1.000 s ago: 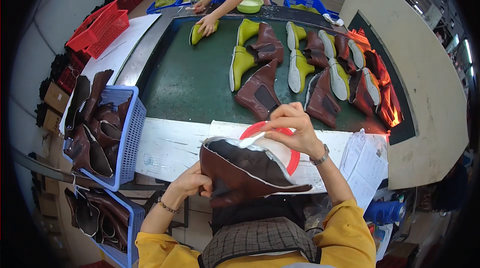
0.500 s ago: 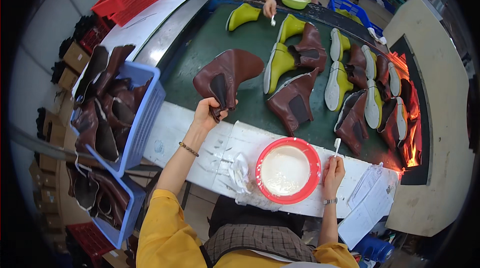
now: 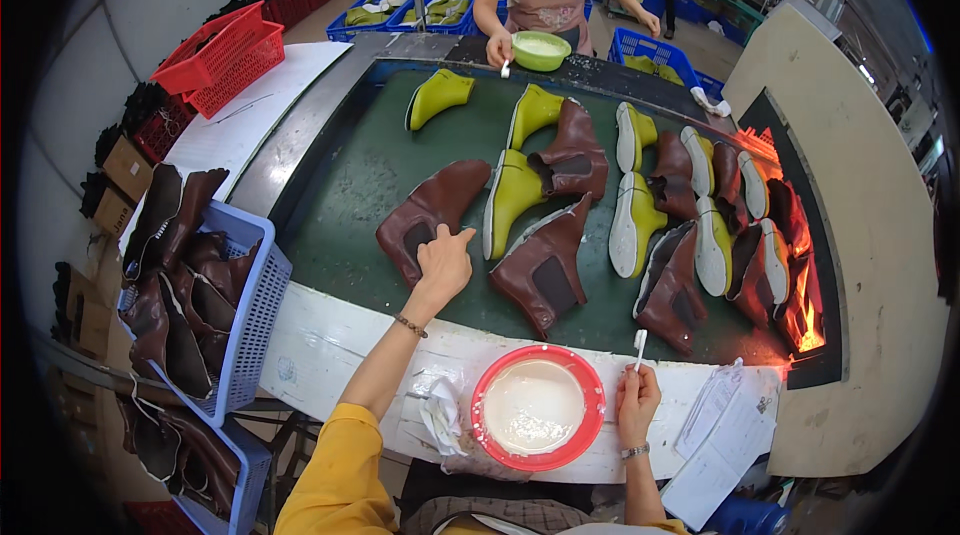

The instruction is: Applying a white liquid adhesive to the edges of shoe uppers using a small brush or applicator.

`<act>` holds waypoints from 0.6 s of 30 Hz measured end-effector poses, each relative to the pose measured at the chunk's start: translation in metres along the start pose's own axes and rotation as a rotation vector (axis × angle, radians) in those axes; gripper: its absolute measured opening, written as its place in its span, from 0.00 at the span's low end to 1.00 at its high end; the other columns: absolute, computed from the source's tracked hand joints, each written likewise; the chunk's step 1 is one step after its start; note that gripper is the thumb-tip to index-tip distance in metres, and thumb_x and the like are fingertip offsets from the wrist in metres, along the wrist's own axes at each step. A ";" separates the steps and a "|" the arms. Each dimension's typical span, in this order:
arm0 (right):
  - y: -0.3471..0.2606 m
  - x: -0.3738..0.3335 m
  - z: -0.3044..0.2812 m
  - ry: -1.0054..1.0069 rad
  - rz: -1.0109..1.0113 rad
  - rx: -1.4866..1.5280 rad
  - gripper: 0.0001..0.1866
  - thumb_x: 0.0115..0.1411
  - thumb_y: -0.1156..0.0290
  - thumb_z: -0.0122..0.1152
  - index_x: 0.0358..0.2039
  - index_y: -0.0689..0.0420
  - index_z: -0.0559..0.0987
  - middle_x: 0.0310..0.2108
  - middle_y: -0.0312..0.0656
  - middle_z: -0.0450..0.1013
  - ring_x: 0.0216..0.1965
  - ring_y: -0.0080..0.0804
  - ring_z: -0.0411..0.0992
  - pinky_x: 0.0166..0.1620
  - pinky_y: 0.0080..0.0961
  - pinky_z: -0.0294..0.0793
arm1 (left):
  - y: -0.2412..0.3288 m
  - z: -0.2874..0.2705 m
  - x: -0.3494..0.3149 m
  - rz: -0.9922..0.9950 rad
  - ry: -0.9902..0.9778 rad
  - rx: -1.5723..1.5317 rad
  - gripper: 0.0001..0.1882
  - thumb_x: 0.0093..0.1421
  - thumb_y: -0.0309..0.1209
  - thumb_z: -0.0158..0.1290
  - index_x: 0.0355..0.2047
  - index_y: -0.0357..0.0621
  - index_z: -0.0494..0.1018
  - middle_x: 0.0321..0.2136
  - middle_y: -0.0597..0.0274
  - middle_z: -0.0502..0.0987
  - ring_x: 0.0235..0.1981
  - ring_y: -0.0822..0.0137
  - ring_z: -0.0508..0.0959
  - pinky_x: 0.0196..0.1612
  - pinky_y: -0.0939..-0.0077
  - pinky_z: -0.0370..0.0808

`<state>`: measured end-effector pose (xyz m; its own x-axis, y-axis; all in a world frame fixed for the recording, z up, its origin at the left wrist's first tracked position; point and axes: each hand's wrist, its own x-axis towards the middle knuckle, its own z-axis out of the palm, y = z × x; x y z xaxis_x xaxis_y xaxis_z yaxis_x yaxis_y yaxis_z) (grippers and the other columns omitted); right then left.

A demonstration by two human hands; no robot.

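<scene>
1. Grips white brush (image 3: 640, 343) narrowly in right hand (image 3: 637, 407), with the head pointing up, to the right of red bowl (image 3: 596, 413).
2. Has nothing visible inside left hand (image 3: 444, 263), with loosely extended fingers over the near edge of brown boot upper (image 3: 437, 203); cannot tell if touching it.
3. Brown boot upper: lying flat on green surface (image 3: 340, 225), just left of yellow-green boot (image 3: 514, 197) and second brown upper (image 3: 545, 270).
4. Could push the brown boot upper against these neighbours, if moving a finger caught on its edge.
5. Could drip white liquid (image 3: 530, 405) on the leather or on papers (image 3: 715, 475), if tilting a wet brush; cannot tell how wet.
6. Could tip the red bowl with an elbow or wrist, because of its place between both forearms on white board (image 3: 310, 335).
7. Might scorch pieces near orange glow (image 3: 808, 320) at the right end, if truly hot; cannot tell.
8. In the way: crumpled white sheet (image 3: 441, 417) just beside the red bowl; blue basket (image 3: 255, 310), filled with brown pieces, at left.
9. Across the surface: co-worker's hand (image 3: 499, 50) near light green bowl (image 3: 540, 63).
</scene>
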<state>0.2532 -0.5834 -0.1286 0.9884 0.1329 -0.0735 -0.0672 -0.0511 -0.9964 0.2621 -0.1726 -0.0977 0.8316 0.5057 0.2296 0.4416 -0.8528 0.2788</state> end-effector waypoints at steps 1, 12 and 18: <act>0.000 0.000 0.000 -0.006 0.014 0.007 0.06 0.72 0.70 0.55 0.41 0.58 0.77 0.23 0.27 0.69 0.20 0.10 0.60 0.22 0.11 0.57 | 0.000 -0.002 0.001 -0.006 0.011 -0.003 0.20 0.60 0.27 0.54 0.51 0.60 0.81 0.38 0.54 0.76 0.31 0.48 0.81 0.36 0.53 0.78; 0.030 0.013 -0.010 -0.020 -0.157 -0.108 0.04 0.70 0.73 0.56 0.38 0.58 0.72 0.21 0.25 0.63 0.18 0.12 0.56 0.19 0.15 0.52 | -0.014 -0.152 -0.132 -0.079 0.084 -0.631 0.10 0.56 0.30 0.60 0.38 0.48 0.85 0.27 0.59 0.81 0.26 0.62 0.80 0.32 0.67 0.77; 0.014 0.004 0.000 -0.041 -0.113 -0.135 0.10 0.72 0.64 0.56 0.35 0.55 0.72 0.20 0.23 0.59 0.17 0.09 0.52 0.18 0.16 0.46 | -0.059 -0.221 -0.247 -0.393 0.480 -0.643 0.10 0.61 0.28 0.61 0.43 0.45 0.85 0.32 0.57 0.85 0.26 0.75 0.79 0.32 0.79 0.77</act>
<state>0.2564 -0.5834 -0.1425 0.9820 0.1857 0.0340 0.0653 -0.1653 -0.9841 -0.0438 -0.2184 0.0349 0.3656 0.8693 0.3326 0.2709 -0.4412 0.8555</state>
